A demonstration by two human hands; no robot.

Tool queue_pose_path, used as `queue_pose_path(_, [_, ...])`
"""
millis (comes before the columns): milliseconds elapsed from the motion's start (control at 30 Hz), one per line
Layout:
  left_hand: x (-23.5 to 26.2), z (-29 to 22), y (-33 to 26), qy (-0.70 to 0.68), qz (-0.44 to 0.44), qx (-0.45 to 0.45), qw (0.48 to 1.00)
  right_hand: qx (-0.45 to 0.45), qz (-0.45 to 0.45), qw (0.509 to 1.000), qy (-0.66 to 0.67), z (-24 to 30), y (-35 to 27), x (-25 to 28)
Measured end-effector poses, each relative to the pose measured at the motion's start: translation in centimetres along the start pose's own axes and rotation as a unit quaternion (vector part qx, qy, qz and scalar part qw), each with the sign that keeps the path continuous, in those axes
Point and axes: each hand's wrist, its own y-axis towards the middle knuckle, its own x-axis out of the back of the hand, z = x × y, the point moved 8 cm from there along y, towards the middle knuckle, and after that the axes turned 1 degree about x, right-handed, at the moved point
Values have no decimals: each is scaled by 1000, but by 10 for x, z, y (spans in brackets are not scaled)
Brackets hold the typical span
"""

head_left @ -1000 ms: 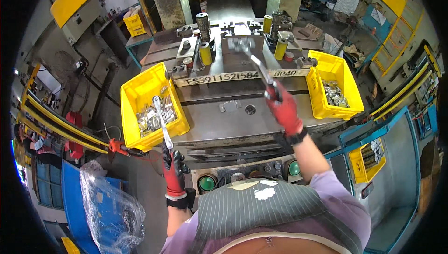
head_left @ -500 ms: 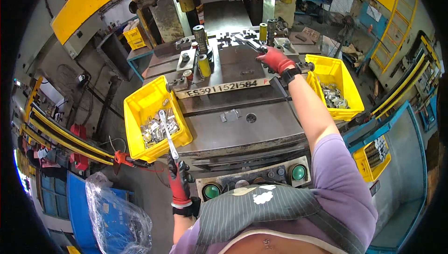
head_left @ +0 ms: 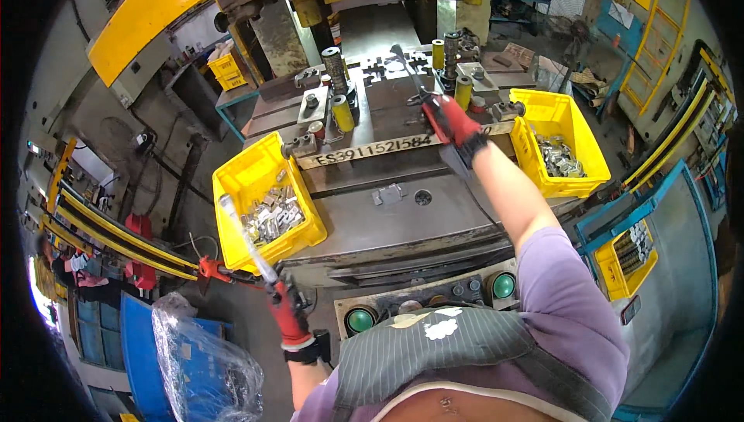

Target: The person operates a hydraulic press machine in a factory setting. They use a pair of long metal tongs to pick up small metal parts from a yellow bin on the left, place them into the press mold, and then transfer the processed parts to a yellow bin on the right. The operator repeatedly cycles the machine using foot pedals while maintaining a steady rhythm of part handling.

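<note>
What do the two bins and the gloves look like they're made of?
Left bin and right bin: likely moulded plastic, uniformly yellow with smooth thick rims. Gloves on left hand and right hand: seemingly red-coated fabric, matte; weave too small to confirm.

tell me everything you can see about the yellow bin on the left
The left yellow bin is an open-topped plastic tub, tilted on the left edge of the grey press table. It is partly filled with small shiny metal parts. A thin metal rod, held in the left hand, crosses over its front rim.
</note>
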Motion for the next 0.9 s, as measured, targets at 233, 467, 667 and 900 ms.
queue_pose_path(233, [131, 44, -53, 39, -340, 110, 933, 139, -187, 970, -73, -34, -221, 93])
queue_pose_path(467, [152, 233, -90, -38, -43, 420, 906, -96, -554, 822, -87, -205, -455, 262])
queue_pose_path(667, [78, 253, -74, 197, 224, 315, 901, -281, -328, 899, -74, -283, -462, 259])
queue_pose_path(900, [49, 222, -70, 309, 211, 270, 887, -273, -309, 909, -61, -279, -429, 225])
